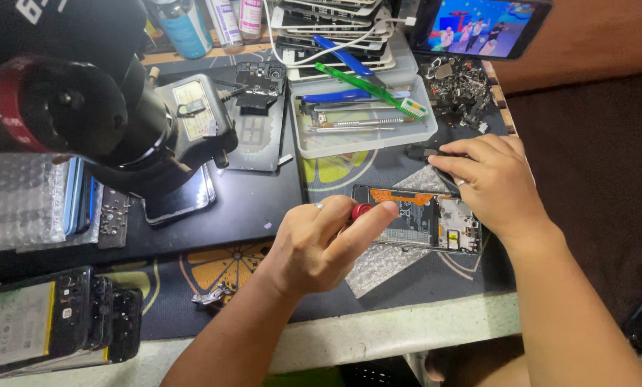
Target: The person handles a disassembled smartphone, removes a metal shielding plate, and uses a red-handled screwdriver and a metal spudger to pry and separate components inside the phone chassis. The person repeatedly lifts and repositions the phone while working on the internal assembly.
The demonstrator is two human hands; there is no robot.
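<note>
Phone repair workshop: opened phones (49, 322), microscope (84, 115), tools (367, 82).

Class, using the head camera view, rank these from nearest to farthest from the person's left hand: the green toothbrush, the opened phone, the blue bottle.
1. Opened phone: just right of the left hand.
2. Green toothbrush: in the clear tray, farther back.
3. Blue bottle: far back, left.
</note>
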